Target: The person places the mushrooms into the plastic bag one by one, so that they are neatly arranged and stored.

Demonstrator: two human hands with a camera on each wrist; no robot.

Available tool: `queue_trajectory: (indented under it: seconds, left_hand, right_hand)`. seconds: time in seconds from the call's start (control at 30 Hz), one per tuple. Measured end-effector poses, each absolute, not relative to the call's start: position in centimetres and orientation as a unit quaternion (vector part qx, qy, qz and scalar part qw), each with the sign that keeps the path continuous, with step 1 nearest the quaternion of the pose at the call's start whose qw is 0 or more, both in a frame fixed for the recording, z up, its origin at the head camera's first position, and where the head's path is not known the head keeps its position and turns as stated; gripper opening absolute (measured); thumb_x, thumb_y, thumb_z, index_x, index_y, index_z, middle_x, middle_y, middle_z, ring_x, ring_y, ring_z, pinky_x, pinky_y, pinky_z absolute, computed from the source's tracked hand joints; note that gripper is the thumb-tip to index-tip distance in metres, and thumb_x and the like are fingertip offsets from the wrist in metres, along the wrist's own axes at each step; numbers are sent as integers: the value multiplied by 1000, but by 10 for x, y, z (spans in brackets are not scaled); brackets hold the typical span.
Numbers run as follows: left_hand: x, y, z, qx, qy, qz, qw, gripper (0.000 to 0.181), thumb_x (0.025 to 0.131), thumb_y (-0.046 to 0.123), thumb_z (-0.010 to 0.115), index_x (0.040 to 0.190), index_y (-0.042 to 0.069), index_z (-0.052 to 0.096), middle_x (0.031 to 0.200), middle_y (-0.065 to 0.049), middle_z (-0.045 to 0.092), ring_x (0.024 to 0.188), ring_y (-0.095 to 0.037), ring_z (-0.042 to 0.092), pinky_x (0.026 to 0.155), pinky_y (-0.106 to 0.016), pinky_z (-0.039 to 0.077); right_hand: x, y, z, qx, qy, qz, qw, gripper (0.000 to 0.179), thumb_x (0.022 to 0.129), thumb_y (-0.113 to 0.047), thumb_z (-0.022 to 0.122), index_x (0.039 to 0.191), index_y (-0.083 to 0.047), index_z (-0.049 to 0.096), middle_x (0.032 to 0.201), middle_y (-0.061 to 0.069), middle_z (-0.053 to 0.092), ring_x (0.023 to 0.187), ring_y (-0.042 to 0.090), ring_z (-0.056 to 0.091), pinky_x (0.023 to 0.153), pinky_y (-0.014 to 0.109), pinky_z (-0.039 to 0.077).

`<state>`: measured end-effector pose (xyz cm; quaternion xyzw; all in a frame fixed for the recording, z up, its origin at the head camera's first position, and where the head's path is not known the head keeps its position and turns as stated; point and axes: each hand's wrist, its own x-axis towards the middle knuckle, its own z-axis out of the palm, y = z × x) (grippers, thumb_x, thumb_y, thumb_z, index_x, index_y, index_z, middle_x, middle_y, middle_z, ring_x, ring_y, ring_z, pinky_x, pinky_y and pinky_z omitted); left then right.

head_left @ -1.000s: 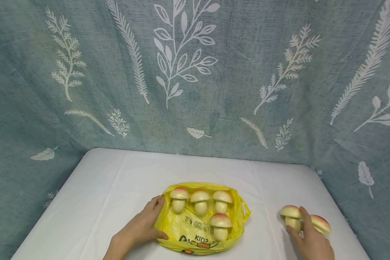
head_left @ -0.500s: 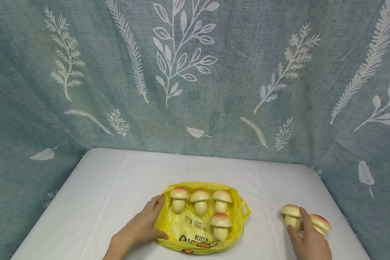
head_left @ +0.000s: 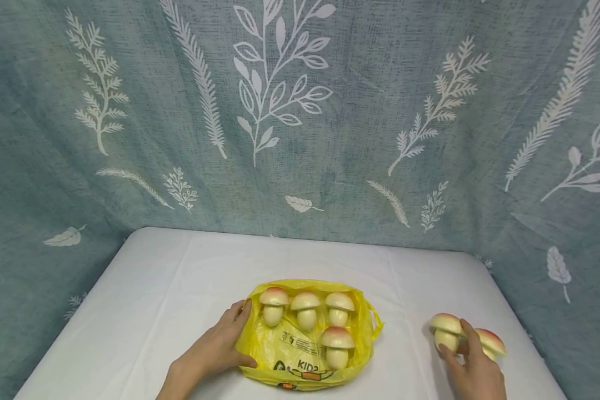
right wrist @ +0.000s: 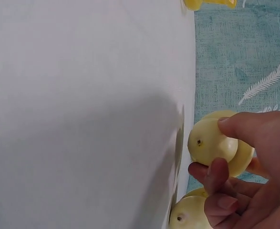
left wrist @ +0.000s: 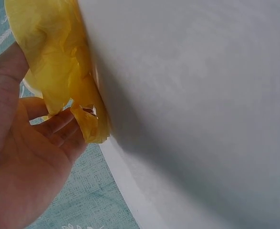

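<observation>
My left hand [head_left: 217,345] holds the left side of a yellow plastic bag [head_left: 266,350], thumb at the near end and fingers at the far end of that side. In the left wrist view, the thumb and fingers [left wrist: 66,125] lie against the crumpled plastic [left wrist: 54,57]. Several mushrooms with pale stems and reddish caps lie in the open bag, three in a back row and one mushroom [head_left: 337,339] in front. At the right, my right hand [head_left: 477,372] pinches another mushroom [head_left: 445,324] between thumb and fingers. In the right wrist view, the thumb presses its stem base [right wrist: 206,136].
One more mushroom [head_left: 491,339] lies on the white table [head_left: 220,266], just right of the right hand. The bag's handle loop [head_left: 376,322] sticks out toward the right. Behind the table hangs a blue-green curtain [head_left: 360,139] with white leaf prints.
The mushroom in my right hand has shifted slightly away from me and tilted a little. My left hand and the bag stay in place; the head view has moved slightly.
</observation>
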<state>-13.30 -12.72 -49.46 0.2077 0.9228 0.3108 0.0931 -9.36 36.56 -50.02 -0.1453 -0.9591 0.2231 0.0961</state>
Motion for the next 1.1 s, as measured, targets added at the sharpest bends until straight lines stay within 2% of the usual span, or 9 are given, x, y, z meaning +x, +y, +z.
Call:
queue_trajectory:
  seconds: [0.17, 0.37, 0.47, 0.7, 0.93, 1.1]
  left_hand:
    - [-133, -127, -494, 208, 923, 310, 91, 116, 73, 44, 86, 156, -2, 21, 159, -22, 21, 142, -39, 27, 110, -55, 33]
    - [-133, -127, -494, 209, 923, 309, 89, 116, 72, 44, 87, 155, -3, 21, 158, -23, 21, 142, -39, 28, 110, -55, 33]
    - [-133, -127, -495, 210, 923, 309, 86, 116, 72, 43, 87, 155, -3, 21, 158, -23, 22, 142, -40, 28, 110, -55, 33]
    - [-133, -127, -494, 208, 922, 315, 91, 116, 72, 44, 87, 156, -2, 20, 159, -23, 20, 142, -39, 27, 110, -55, 32]
    - [-132, -127, -494, 208, 922, 313, 91, 116, 73, 44, 86, 156, -2, 20, 159, -23, 20, 143, -40, 27, 110, -56, 32]
    - [-132, -126, -495, 209, 923, 311, 93, 116, 73, 46, 86, 156, -2, 20, 159, -23, 20, 142, -40, 27, 109, -56, 33]
  right_hand:
    - [-89, 363, -499, -134, -954, 237, 123, 72, 95, -37, 67, 148, -1, 34, 93, 21, 71, 73, 37, 67, 61, 50, 52]
    - [-88, 357, -497, -137, -947, 246, 157, 70, 92, -37, 71, 146, -4, 40, 90, 17, 73, 57, 13, 57, 51, 31, 44]
    - [-87, 353, -497, -147, -940, 256, 170, 69, 91, -37, 72, 146, -8, 43, 92, 15, 73, 53, 7, 52, 50, 27, 41]
    - [-83, 340, -496, -145, -920, 307, 196, 69, 88, -32, 77, 148, -18, 46, 93, 12, 74, 48, 6, 50, 45, 23, 38]
    - [-82, 331, -498, -136, -909, 320, 228, 69, 85, -22, 80, 146, -18, 49, 88, 10, 74, 45, 6, 49, 44, 18, 37]
    - [-79, 327, -499, -134, -901, 338, 236, 69, 83, -19, 82, 145, -21, 51, 82, 4, 74, 44, 6, 48, 44, 17, 37]
